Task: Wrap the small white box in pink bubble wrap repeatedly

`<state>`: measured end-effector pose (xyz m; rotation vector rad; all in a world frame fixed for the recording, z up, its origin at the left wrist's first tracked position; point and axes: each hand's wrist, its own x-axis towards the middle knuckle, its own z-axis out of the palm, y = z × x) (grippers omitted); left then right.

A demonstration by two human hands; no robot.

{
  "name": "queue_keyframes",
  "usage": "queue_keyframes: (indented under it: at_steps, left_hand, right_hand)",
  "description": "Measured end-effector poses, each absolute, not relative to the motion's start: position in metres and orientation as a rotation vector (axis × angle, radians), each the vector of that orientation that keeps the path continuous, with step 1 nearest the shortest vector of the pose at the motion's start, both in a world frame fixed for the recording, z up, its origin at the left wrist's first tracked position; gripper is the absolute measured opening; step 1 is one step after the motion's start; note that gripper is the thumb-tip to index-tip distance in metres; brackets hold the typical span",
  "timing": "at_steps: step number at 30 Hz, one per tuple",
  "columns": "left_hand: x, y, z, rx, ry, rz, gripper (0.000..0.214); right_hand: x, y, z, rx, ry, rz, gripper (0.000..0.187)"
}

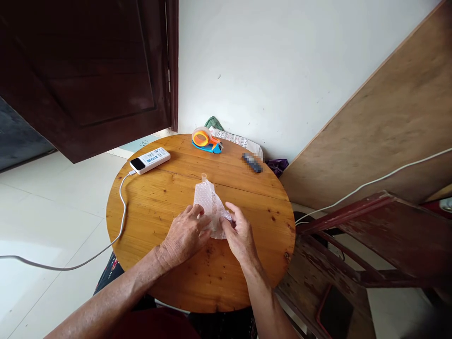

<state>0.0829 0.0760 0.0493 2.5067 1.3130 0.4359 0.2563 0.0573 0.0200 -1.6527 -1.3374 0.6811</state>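
Note:
A small bundle of clear bubble wrap lies in the middle of a round wooden table. My left hand rests on the table with its fingers curled against the bundle's near left edge. My right hand pinches the bundle's near right edge between thumb and fingers. Whatever is wrapped inside cannot be made out.
An orange and blue tape dispenser stands at the table's far edge. A white power bank with a cable lies at the far left, a small dark object at the far right. A dark door, a leaning wooden board and red wooden furniture surround the table.

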Motion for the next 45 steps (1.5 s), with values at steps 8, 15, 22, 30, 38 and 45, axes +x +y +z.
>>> queue_keyframes:
  at_steps: [8,15,22,30,38,45]
  left_hand:
    - [0.085,0.078,0.054,2.477,1.266,0.354,0.019]
    - [0.083,0.078,0.042,2.402,1.189,0.528,0.016]
    - [0.079,0.073,0.025,2.079,1.132,0.921,0.023]
    - [0.087,0.070,0.028,1.785,1.287,1.005,0.015]
    - [0.096,0.073,0.014,1.871,1.302,0.996,0.028]
    - [0.090,0.081,0.018,1.993,1.220,0.881,0.035]
  right_hand:
    - [0.243,0.064,0.028,-1.545,-1.334,0.769,0.039]
    - [0.242,0.057,0.037,-1.545,-1.311,0.900,0.041]
    - [0.251,0.045,0.044,-1.475,-1.555,0.983,0.047]
    - [0.224,0.036,0.041,-1.629,-2.089,0.312,0.062]
    - [0.256,0.034,0.046,-1.437,-1.833,0.644,0.058]
    - [0.269,0.046,0.030,-1.490,-1.649,0.572,0.042]
